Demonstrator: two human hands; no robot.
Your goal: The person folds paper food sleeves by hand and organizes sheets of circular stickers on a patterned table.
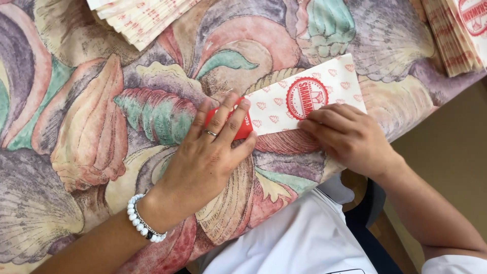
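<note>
Your left hand (210, 152) grips nothing, fingers flat, pinning the white paper bag with red heart print (304, 99). Your right hand (347, 137) presses its lower edge onto the floral-clothed table (91, 127), unclenched.

floral tablecloth (76, 127), paper bag (309, 96), bag stacks (142, 15)

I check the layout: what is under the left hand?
Under the left hand a red flap of the paper bag shows, on the cloth. The rest beneath is covered.

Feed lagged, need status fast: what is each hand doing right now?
Left hand: open, fingers flat on the red end of the paper bag.
Right hand: fingers curled, pressing the bag's lower edge.
</note>
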